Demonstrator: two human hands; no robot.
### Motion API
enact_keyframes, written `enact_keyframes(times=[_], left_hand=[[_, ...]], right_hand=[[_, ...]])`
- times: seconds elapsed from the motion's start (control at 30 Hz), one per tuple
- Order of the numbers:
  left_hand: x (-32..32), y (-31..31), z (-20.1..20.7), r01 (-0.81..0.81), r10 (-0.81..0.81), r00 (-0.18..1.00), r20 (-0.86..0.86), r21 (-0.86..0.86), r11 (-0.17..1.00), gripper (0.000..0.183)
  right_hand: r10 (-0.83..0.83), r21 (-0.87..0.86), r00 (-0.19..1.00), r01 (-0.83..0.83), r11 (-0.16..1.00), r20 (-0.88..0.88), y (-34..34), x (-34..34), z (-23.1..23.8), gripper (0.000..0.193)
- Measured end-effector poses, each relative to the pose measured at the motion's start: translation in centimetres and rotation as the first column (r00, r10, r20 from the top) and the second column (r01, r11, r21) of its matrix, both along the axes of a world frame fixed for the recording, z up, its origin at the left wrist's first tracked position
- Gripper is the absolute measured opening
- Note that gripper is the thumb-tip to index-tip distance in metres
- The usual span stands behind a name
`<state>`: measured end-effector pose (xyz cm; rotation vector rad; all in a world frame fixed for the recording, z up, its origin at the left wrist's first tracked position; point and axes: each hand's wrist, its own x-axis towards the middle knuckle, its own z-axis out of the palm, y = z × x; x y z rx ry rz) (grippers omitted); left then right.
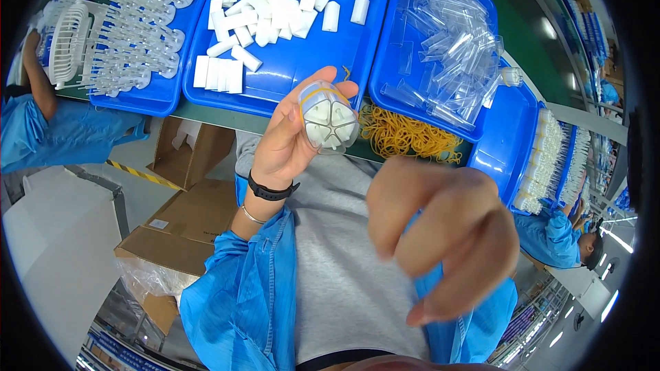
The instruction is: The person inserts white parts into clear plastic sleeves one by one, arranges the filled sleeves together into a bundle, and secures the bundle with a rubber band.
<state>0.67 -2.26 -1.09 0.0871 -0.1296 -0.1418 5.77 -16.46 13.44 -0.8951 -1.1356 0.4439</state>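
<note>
My left hand is raised over the near edge of the bench, its fingers closed around a round bundle of white wedge-shaped pieces. Clear plastic shows around and between the wedges, which fan out from the centre. A yellow rubber band circles the bundle. Close to the camera, on the right, my right hand has bent fingers and is smeared by motion; whether it holds anything is hidden. Beyond it lies a pile of yellow rubber bands.
Blue trays hold white wedge blocks, clear plastic pieces and white pronged parts. Another blue tray is at the right, beside rows of white parts. Cardboard boxes stand at the left. Co-workers in blue are on both sides.
</note>
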Motion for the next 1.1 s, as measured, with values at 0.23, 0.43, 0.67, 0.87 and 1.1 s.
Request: enact_keyframes(times=[0.23, 0.43, 0.67, 0.87, 1.1], left_hand=[[-0.2, 0.1, 0.7, -0.021, 0.035, 0.995, -0.091, 0.145, 0.989, 0.069], [-0.5, 0.0, 0.3, 0.015, -0.009, 0.998, -0.069, 0.087, 0.996, 0.065], [-0.4, 0.1, 0.3, 0.018, -0.003, 0.996, -0.093, 0.151, 0.988, 0.064], [-0.3, 0.1, -0.1, 0.014, -0.010, 0.999, -0.035, 0.109, 0.994, 0.064], [-0.1, 0.1, -0.1, 0.016, -0.013, 1.000, -0.027, 0.131, 0.991, 0.064]], right_hand=[[-0.344, -0.146, 0.707, 0.533, 0.834, 0.618, -0.9, 3.6, -2.0, 0.043], [-0.206, -0.413, 0.677, 0.631, 0.657, 0.707, 0.0, 3.9, -3.9, 0.067], [-0.179, -0.415, 0.671, 0.623, 0.663, 0.720, 0.4, 3.9, -4.3, 0.053], [-0.194, -0.396, 0.663, 0.628, 0.670, 0.723, 0.5, 3.9, -4.4, 0.051], [-0.183, -0.414, 0.664, 0.631, 0.656, 0.725, 0.4, 4.0, -4.2, 0.053]])
